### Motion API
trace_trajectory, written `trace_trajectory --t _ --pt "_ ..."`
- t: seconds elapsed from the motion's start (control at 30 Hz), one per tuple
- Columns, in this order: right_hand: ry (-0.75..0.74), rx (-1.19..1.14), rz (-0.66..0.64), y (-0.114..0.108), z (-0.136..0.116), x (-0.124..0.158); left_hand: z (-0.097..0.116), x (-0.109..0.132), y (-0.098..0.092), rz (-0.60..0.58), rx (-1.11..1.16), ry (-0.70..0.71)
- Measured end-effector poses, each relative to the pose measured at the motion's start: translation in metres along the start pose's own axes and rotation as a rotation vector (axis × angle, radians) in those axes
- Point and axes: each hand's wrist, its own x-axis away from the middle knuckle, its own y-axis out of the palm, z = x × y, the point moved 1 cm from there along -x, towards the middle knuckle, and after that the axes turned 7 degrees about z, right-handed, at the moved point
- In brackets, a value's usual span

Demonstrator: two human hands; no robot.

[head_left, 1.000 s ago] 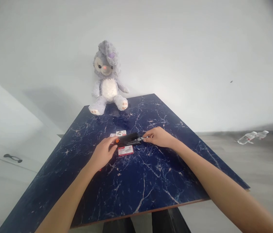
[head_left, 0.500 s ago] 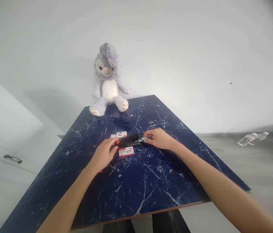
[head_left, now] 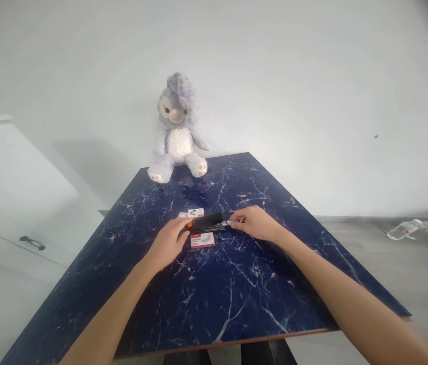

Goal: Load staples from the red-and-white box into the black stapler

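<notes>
Stapler lies crosswise, orange end pointing left.

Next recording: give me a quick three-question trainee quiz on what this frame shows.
1. True or false: the left hand and the right hand both touch the black stapler.
2. Where does the plush rabbit sit? A: at the near edge of the table. B: at its far edge. C: on the floor.
3. Fill in: the stapler's end at the left hand is coloured ____.
Key: 1 true; 2 B; 3 orange.
</notes>
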Motion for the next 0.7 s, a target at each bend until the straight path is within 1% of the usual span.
trace_trajectory --t 0.2,0.4,0.57,0.7 --pt "0.016 -0.003 -0.002 0.0008 0.0012 0.0003 -0.0026 -0.0002 0.0016 -0.016 0.007 0.001" --pt "0.030 0.012 0.003 0.0028 0.0002 0.0006 -0.0002 -0.0001 -0.0007 -0.034 0.011 -0.018" --pt "0.038 0.020 0.006 0.0047 -0.0004 0.0003 0.0007 -0.0007 -0.0010 -0.017 0.014 -0.003" --pt "0.063 0.037 0.002 0.0033 0.0018 0.0008 -0.0033 -0.0009 0.0005 -0.010 -0.012 -0.012"
